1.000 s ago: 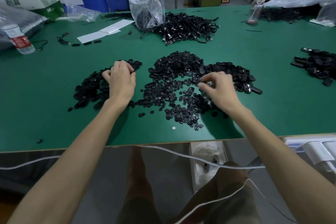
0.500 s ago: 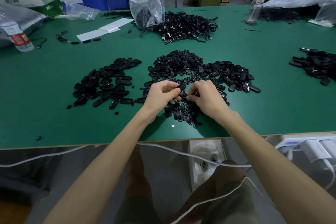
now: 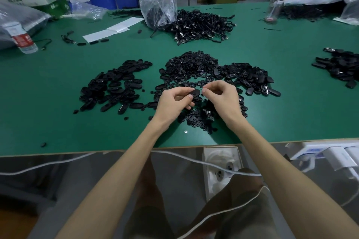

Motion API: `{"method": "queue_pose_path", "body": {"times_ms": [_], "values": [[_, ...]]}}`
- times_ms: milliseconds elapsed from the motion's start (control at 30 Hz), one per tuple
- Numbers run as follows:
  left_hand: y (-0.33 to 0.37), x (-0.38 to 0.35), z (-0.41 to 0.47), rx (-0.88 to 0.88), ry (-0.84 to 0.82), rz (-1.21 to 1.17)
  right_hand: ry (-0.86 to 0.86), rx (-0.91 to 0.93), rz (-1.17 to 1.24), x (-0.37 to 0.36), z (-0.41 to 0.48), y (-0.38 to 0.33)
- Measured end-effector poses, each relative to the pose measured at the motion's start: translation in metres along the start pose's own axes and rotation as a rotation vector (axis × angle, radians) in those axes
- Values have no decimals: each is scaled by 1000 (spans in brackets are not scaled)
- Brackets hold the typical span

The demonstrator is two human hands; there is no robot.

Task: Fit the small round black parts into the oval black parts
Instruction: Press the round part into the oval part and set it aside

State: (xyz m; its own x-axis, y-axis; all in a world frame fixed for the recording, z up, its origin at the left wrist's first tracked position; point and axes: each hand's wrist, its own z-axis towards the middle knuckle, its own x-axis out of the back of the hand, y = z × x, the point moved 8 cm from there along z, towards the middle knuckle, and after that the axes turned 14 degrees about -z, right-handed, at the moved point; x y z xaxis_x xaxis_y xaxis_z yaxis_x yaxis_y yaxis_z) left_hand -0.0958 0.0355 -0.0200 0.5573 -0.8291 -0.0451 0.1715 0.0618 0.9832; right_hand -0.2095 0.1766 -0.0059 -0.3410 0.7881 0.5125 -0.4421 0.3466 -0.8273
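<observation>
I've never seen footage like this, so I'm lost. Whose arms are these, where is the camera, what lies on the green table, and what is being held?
No machine: a person works bare-handed, filmed by one camera on their head, looking down. On the green table lie heaps of oval black parts, with a heap of small round parts between them. The left hand holds one oval part; the right hand pinches what seems a small round part, too tiny to see clearly.

- Green table (image 3: pixel 58 122) strewn with black parts.
- Oval parts (image 3: pixel 112 87) heaped left and right; round parts (image 3: pixel 192 64) at centre.
- Cables (image 3: pixel 202 25), bag (image 3: pixel 157 7), bottle (image 3: pixel 22 39), paper (image 3: pixel 112 29) farther back.
</observation>
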Motion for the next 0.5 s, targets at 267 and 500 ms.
{"method": "queue_pose_path", "body": {"times_ms": [267,500], "values": [[-1,-1,0,-5,-21,11,16,9,256,2,-4,8],[-1,-3,0,-6,-29,17,-14,89,151,0,-5,1]]}}
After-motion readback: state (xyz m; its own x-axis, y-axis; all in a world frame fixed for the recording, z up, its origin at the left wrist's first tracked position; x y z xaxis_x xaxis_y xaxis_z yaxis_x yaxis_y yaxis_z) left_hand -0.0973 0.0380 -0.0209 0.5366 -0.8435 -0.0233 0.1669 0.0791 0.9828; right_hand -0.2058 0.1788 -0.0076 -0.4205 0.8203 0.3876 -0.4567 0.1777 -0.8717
